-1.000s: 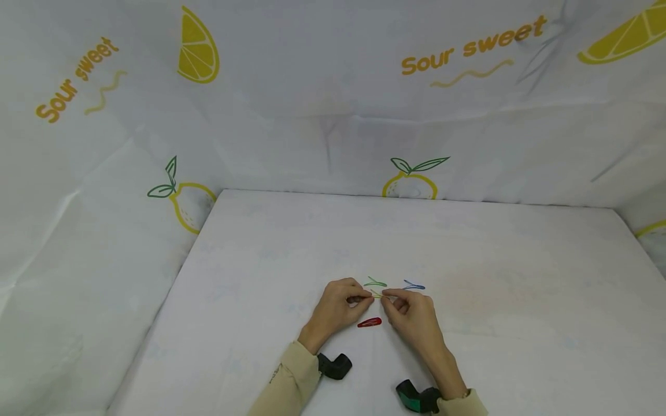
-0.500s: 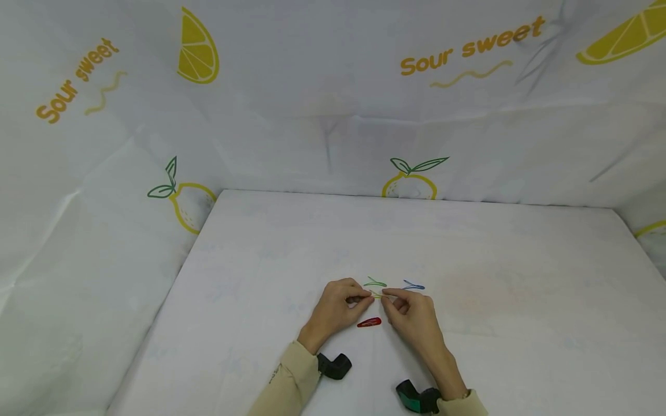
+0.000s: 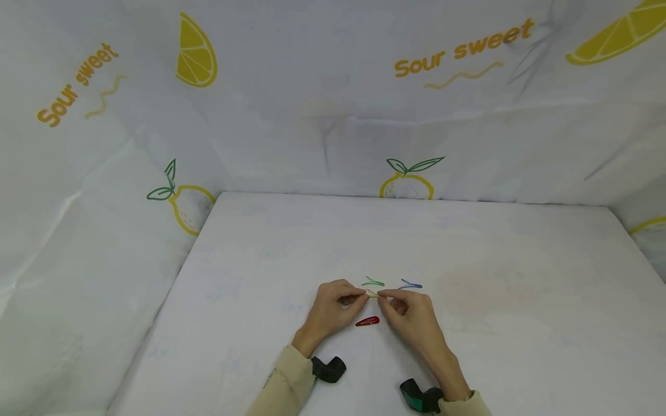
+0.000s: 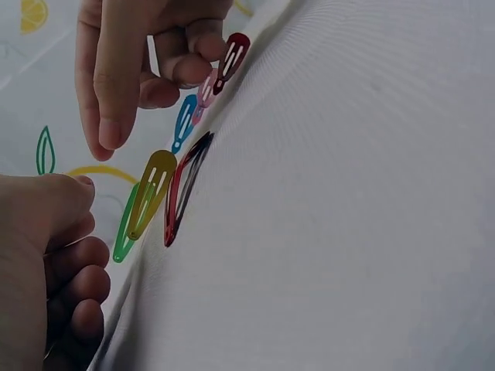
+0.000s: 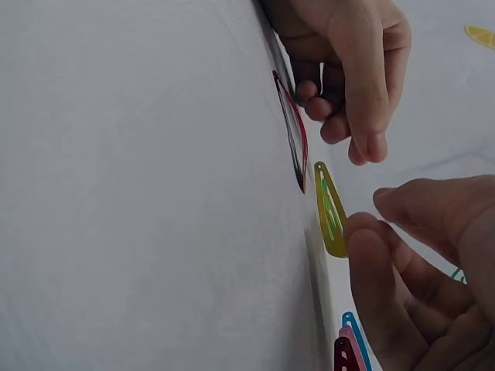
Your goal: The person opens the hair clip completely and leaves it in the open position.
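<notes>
Between my hands a yellow snap hair clip (image 4: pixel 161 162) stands on its long edge, seen as a thin Y in the head view. My left hand (image 3: pixel 329 309) hovers at its left end, thumb and forefinger close together, other fingers loosely curled. My right hand (image 3: pixel 414 316) is at the other end, thumb and forefinger bent. Both wrist views show fingertips just above the clip, with nothing pinched. A red clip (image 3: pixel 367 321) lies nearer me. Behind stand a green clip (image 3: pixel 374 283) and, to its right, a blue clip (image 3: pixel 413 285).
The left wrist view also shows a pink clip (image 4: pixel 205 87) and a dark red clip (image 4: pixel 242 41) beyond the blue one; my right hand hides them in the head view. White cloth covers the table (image 3: pixel 250 242), and lemon-printed cloth (image 3: pixel 291 127) hangs behind and at the sides.
My left hand has drawn back slightly to the left, away from the yellow clip. The right hand has barely shifted. The head view has tilted a little; the clips stand as before.
</notes>
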A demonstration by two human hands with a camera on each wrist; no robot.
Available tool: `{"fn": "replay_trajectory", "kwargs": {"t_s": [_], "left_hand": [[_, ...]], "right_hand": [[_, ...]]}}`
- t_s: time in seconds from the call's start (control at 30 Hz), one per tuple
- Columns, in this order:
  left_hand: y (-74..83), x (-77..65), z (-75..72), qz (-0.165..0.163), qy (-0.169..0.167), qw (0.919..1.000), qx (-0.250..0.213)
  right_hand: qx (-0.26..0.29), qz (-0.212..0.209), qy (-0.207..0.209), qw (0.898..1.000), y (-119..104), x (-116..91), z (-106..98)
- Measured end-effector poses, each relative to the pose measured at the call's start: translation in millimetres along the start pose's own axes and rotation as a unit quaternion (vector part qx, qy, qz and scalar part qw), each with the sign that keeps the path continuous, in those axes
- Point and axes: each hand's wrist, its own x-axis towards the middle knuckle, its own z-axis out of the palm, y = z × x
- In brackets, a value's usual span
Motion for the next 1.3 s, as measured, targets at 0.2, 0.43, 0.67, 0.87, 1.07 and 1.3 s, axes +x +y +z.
{"fn": "replay_trajectory", "kwargs": {"t_s": [0.2,0.43,0.67,0.87,1.07,1.3], "left_hand": [[9.2,-3.2,-10.7,-0.017,-0.015,0.9997,-0.01],[21.8,-9.4,-20.8,-0.068,-0.092,0.9934,-0.005],[23.0,-16.9,-19.4,-0.064,-0.112,0.9915,0.014],[22.2,-20.0,-18.9,-0.027,-0.12,0.9909,0.055],[21.8,-20.9,-17.7,-0.021,-0.123,0.99,0.065],[20.0,-21.6,-17.1,-0.02,-0.125,0.9899,0.064]], "right_hand": [[0.012,-0.009,-0.046,0.999,-6.3,-1.0,-6.0],[0.0,-0.013,-0.132,0.991,-7.7,-4.6,-11.8],[0.001,-0.033,-0.175,0.984,-3.4,-4.4,-11.0],[-0.001,-0.051,-0.185,0.981,-0.8,-3.1,-8.7],[-0.012,-0.053,-0.179,0.982,-1.8,-3.0,-7.8],[-0.027,-0.047,-0.183,0.982,-2.3,-1.8,-6.0]]}}
